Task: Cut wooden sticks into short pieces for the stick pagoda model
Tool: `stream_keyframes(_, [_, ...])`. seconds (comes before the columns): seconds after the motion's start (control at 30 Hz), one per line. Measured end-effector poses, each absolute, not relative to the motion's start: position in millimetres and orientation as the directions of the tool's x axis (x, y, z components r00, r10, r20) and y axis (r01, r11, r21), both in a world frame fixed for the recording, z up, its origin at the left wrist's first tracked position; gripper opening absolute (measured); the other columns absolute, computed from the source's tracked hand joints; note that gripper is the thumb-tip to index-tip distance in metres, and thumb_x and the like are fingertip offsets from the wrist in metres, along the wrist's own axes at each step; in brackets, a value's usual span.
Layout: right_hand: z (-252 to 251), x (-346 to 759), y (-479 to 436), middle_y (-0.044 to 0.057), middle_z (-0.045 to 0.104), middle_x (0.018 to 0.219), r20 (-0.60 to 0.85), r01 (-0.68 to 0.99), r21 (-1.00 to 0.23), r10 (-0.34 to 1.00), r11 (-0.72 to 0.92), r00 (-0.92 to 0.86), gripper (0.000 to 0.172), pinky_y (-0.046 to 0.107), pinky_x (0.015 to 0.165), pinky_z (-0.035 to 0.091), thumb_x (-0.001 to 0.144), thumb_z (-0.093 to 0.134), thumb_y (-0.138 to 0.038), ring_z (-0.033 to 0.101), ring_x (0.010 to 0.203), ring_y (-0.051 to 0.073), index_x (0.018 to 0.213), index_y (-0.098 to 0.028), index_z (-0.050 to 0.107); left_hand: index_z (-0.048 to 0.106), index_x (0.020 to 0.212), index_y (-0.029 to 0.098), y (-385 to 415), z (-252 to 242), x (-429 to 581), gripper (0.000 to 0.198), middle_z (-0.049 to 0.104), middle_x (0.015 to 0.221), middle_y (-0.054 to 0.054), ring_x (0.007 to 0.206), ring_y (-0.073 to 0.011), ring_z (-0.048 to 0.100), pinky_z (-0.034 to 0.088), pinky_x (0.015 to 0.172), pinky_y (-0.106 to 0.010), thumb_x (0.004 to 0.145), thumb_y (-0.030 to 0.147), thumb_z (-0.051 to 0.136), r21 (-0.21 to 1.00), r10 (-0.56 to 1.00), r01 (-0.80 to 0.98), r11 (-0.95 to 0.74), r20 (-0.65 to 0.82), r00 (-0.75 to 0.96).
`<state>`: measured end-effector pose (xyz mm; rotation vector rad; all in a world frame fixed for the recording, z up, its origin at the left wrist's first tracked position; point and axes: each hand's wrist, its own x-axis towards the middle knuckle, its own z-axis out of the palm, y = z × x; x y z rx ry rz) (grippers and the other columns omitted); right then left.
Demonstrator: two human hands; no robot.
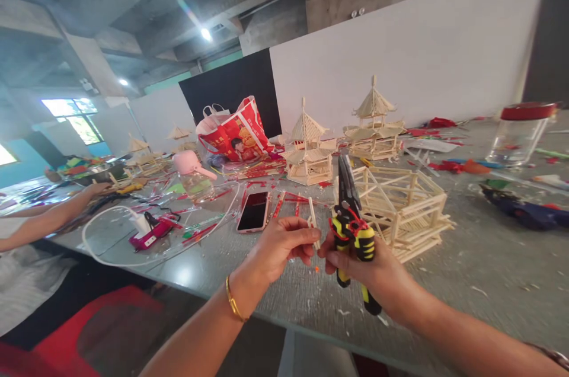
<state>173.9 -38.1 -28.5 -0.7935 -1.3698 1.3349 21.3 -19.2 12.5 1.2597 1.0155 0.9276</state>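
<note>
My left hand (pixel 280 246) pinches a short wooden stick (pixel 313 217) that stands nearly upright above the grey table (pixel 489 258). My right hand (pixel 368 261) grips black and yellow pliers (pixel 351 217), jaws pointing up and closed. The fingertips of both hands meet at the stick's lower end. Just behind the pliers sits an unfinished hexagonal stick frame (pixel 409 205).
Two finished stick pavilions (pixel 307 149) (pixel 374 122) stand further back, by a red printed bag (pixel 235 131). A phone (pixel 253 211), pink bottle (pixel 193 169) and glue gun (pixel 151 235) lie left. A red-lidded jar (pixel 518 134) stands right. Another person's arm (pixel 53 217) rests at far left.
</note>
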Motion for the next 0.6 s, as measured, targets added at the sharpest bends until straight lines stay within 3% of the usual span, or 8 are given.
stream_keyframes(0.13, [-21.1,175.1,-43.2,0.003,0.056,0.068,0.15,-0.103,-0.987,0.944,0.125,-0.293,0.031,0.022,0.049,0.038,0.067,0.057,-0.04,0.052,0.056,0.012,0.082,-0.015,0.047,0.057,0.061,0.012,-18.3,14.0,15.3,0.019,0.052,0.047,0.002,0.042,-0.0066,0.048,0.04,0.039,-0.018,0.062,0.028,0.067,0.995,0.966,0.102,0.015,-0.041,0.257])
stream_keyframes(0.3, [-15.6,179.1,-52.5,0.002,0.054,0.064,0.087,0.143,-0.981,0.957,0.131,-0.278,0.034,0.023,0.049,0.036,0.07,0.048,-0.046,0.049,0.055,0.013,0.084,-0.015,0.048,0.059,0.061,0.012,-15.8,21.5,-6.8,0.021,0.053,0.048,0.002,0.041,-0.0062,0.046,0.037,0.037,-0.017,0.065,0.032,0.064,0.922,0.98,0.365,-0.13,0.062,0.191])
stream_keyframes(0.43, [-14.3,194.6,-68.7,0.001,0.051,0.055,0.104,0.496,-0.842,0.967,0.211,-0.234,0.028,0.024,0.048,0.033,0.072,0.044,-0.046,0.046,0.051,0.013,0.073,-0.018,0.051,0.057,0.06,0.013,-11.6,28.5,-24.4,0.022,0.054,0.046,0.002,0.038,-0.0056,0.046,0.037,0.037,-0.016,0.065,0.034,0.063,0.882,0.968,0.454,-0.128,0.011,0.252])
stream_keyframes(0.53, [-15.8,210.0,-79.4,0.001,0.052,0.05,0.14,0.608,-0.765,0.976,0.213,-0.166,0.027,0.025,0.046,0.034,0.066,0.047,-0.046,0.046,0.046,0.014,0.072,-0.02,0.055,0.057,0.06,0.014,-8.2,35.3,-30.2,0.019,0.054,0.046,0.002,0.038,-0.0066,0.048,0.038,0.036,-0.017,0.062,0.031,0.066,0.897,0.952,0.436,-0.069,-0.072,0.299])
stream_keyframes(0.6, [-16.1,218.2,-81.8,0.002,0.053,0.048,0.067,0.638,-0.755,0.986,0.15,-0.152,0.029,0.026,0.044,0.035,0.065,0.048,-0.045,0.048,0.043,0.015,0.076,-0.021,0.059,0.057,0.058,0.014,-6.6,39.5,-30.7,0.018,0.054,0.046,0.001,0.039,-0.0069,0.049,0.039,0.036,-0.017,0.061,0.029,0.067,0.904,0.933,0.424,-0.045,-0.114,0.342])
